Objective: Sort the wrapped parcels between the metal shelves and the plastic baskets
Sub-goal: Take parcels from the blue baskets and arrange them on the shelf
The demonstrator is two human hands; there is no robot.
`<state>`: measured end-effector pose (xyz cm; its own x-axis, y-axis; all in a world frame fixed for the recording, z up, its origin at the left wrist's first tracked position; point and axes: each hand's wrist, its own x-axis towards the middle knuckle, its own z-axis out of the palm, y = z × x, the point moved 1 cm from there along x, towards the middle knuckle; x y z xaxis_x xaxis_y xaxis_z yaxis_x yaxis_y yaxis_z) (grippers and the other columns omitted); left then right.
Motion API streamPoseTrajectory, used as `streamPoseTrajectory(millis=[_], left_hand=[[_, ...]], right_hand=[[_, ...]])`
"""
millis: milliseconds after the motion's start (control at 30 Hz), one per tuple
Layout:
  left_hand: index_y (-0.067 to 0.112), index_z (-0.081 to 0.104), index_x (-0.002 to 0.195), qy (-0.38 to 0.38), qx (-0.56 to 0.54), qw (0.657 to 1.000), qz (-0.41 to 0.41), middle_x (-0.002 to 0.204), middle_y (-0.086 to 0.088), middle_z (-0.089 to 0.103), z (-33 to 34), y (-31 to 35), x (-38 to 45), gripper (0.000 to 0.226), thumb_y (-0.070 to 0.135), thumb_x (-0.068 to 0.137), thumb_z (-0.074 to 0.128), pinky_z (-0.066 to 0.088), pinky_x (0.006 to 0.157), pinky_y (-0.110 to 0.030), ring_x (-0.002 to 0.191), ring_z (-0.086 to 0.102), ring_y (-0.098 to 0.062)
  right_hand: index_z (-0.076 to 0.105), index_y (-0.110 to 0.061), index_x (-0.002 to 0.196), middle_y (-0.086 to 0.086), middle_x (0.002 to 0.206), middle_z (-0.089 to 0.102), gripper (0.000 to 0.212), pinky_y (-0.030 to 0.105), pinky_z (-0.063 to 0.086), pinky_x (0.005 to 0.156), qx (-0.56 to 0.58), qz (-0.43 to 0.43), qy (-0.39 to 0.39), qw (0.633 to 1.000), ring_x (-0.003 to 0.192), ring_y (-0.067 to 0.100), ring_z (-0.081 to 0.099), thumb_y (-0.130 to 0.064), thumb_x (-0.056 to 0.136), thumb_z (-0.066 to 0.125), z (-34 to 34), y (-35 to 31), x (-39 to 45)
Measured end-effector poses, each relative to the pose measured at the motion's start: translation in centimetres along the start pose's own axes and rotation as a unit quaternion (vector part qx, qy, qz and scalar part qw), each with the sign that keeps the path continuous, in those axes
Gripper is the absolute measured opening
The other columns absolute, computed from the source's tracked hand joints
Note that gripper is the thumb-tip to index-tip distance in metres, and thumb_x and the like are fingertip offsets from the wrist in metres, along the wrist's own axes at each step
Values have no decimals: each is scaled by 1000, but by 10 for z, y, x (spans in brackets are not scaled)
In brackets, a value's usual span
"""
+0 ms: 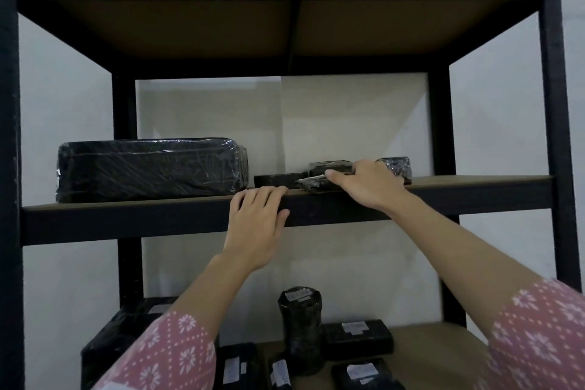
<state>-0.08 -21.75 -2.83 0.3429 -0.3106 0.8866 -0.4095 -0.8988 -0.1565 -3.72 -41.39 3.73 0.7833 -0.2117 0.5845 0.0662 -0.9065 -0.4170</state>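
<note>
Shelving of black metal stood against the pale wall, and both of the person's arms reached up to its middle shelf (158,222). The left hand (256,225) lay draped over the shelf's front edge, fingers together and curled over the lip, holding nothing. The right hand (368,185) rested further in, just past that edge, its fingers bent down over a small flat parcel (311,184) wrapped in black film, thumb pointing left along its top; whether it truly gripped the parcel or only pressed on it I could not tell. Close around that hand sat three more small black parcels: a low one (273,180) to its left, another (329,166) just behind its thumb, and one (397,165) behind its knuckles. Well to the left of the left hand a large black parcel (148,169), shiny with clear wrap, filled that end of the shelf. To the right of the right hand the board ran bare to the upright. Below both forearms, on the lower shelf (437,348), stood an upright cylindrical parcel (300,326) among flat labelled ones.
</note>
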Motion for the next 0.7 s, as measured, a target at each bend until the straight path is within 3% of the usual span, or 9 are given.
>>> streamPoseTrajectory(millis=[100,200,333,400,567,633,700], left_hand=[[16,60,115,15,-1,1000,-2,106,1,64,1,2,-1,44,35,88,32,26,91,-33,96,60,-21],[15,61,114,24,1,1000,-8,105,0,65,1,3,-1,44,34,87,33,25,92,-32,97,61,-21],[15,61,113,26,-2,1000,-13,105,1,65,1,3,-1,43,34,86,33,25,92,-32,97,61,-22],[15,61,114,24,-2,1000,-16,105,0,65,2,3,-1,44,34,86,33,25,92,-32,97,61,-22],[14,60,115,18,4,1000,-21,107,0,64,1,4,-1,45,34,87,32,25,94,-32,99,60,-21],[14,59,118,11,-3,1000,-22,110,-1,63,1,4,-2,46,35,88,31,25,97,-33,103,58,-22],[14,57,121,5,-12,1000,-26,114,-2,62,1,5,-2,42,33,89,37,29,100,-37,107,56,-22]], right_hand=[[55,-9,112,13,120,59,53,42,41,97,83,-30,37,995,113,33,52,-53,83,58,2,2,-1],[51,-10,126,11,123,57,54,36,38,102,190,-82,94,974,119,28,49,-32,81,70,4,5,-5],[28,-23,145,-3,123,38,84,21,25,103,276,-142,88,946,115,6,36,-16,76,75,4,9,-10],[18,-27,148,-5,122,32,92,18,22,102,273,-147,69,948,112,3,34,-14,77,75,3,11,-11],[35,-20,136,-3,120,46,67,23,33,101,282,-155,28,946,115,11,45,-14,80,71,0,14,-8],[35,-19,132,-5,117,52,56,20,38,90,337,-137,13,931,110,9,49,-13,85,66,-3,13,-9],[36,-22,126,-3,119,56,48,22,40,89,405,-107,18,908,105,8,53,-13,87,63,-2,12,-9]])
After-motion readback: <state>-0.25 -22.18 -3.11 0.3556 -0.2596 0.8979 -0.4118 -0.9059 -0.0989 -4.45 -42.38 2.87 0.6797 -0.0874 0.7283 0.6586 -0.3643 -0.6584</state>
